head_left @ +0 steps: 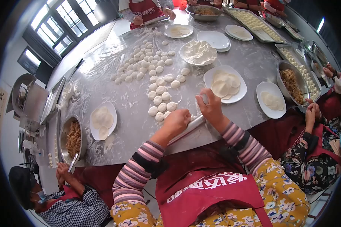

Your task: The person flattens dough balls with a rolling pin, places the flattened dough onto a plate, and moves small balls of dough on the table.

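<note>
Left hand [177, 122] just below centre of frame, palm down and curled shut over a pale rolling pin [193, 123] lying aslant at the near edge of the floured tabletop [132, 125]. Right hand [213, 109] just beside it, touching the upper end of the pin, fingers drawn narrow around something small and pale at the tips. Cannot tell whether that is a dough piece held or merely pressed, nor whether this hand grips the pin at all.

Likely light, stiff and smooth, that pin, and dusted with flour, so apt to slide. Best taken under the flat of the palm near its middle, as the left hand sits now, rather than pinched at an end.

Just left of the hands, a cluster of dough balls [161, 99] trailing up toward the upper centre. Probably soft, easily dented, sticky where unfloured.

Right of the hands, a white plate [241, 96] with flat round wrappers, and above it a bowl [181, 51] of flour. At lower left, a metal bowl [62, 128] of brown filling beside another plate [114, 113] of wrappers, with a co-worker's hands [62, 172] below. At right edge, another person's hands [313, 113] clasped together near a second filling bowl [280, 70].
</note>
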### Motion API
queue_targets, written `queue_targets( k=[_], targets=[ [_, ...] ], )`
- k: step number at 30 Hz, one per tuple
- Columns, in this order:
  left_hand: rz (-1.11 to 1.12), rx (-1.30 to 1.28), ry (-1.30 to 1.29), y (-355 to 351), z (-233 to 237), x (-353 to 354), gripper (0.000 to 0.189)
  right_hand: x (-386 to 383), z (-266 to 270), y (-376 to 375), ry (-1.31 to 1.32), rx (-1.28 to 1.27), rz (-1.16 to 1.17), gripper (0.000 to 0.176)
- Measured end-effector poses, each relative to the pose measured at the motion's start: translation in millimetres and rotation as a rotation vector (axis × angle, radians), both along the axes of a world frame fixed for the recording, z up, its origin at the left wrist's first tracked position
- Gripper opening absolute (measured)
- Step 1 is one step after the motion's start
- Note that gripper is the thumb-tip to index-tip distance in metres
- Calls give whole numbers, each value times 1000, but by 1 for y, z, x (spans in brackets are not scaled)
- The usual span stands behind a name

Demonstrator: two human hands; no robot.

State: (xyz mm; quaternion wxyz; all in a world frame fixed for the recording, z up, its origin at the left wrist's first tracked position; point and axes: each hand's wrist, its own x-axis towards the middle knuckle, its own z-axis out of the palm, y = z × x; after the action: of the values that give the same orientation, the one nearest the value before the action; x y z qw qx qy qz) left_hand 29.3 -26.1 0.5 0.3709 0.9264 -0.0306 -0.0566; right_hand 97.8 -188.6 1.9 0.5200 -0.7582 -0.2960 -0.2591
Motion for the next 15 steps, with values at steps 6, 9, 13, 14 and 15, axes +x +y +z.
queue_targets(
  k=[6, 9, 13, 14, 15],
  targets=[
    [87, -111, 35, 8, 1, -26, 12, -45, -7, -35, 31, 93, -54, 19],
    [62, -46, 67, 1, 4, -19, 12, -15, -2, -11, 15, 50, -44, 19],
    [71, 46, -25, 2, 6, -6, 15, 1, -1, 2, -15, 40, -6, 19],
    [12, -8, 18, 6, 5, -7, 14, -2, -2, -1, -17, 37, 0, 19],
    [-46, -64, 64, 8, 8, -9, 14, -13, -1, -11, -31, 32, -23, 19]
  ],
)
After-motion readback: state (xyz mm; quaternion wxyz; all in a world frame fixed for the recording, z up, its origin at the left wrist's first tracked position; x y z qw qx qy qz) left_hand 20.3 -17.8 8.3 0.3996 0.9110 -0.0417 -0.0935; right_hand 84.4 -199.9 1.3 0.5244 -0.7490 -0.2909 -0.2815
